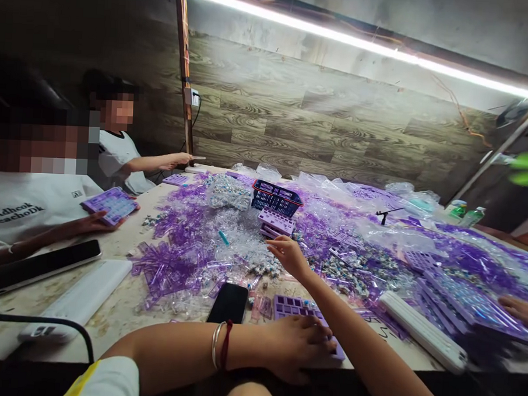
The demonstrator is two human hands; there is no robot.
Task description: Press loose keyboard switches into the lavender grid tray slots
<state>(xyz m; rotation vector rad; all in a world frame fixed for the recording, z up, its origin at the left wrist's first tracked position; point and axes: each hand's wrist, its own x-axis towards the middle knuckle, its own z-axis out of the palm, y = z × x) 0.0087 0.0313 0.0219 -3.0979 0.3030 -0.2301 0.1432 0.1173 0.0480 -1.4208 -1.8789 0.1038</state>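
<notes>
My left hand (290, 345), with a silver bangle and a dark red cord at the wrist, is on a purple tray (285, 306) with rows of square openings. Its fingers lie over the tray's top and the thumb is at the near edge, by the table's front. My right hand (290, 256) is stretched over the middle of the heap, fingers partly extended and apart, with no held thing visible. Just beyond its fingertips are stacked light purple slotted blocks (277, 221). Clear plastic pieces (239, 246) and small mixed parts (265, 265) lie around it.
A black phone (228, 303) lies left of the tray. Purple clear pieces (168, 270), a dark basket (276, 197) and stacked purple trays (469, 306) cover the table. White power strips (422, 330) lie at both sides. Two people sit left; one holds a purple tray (110, 205). Another hand (521, 311) shows right.
</notes>
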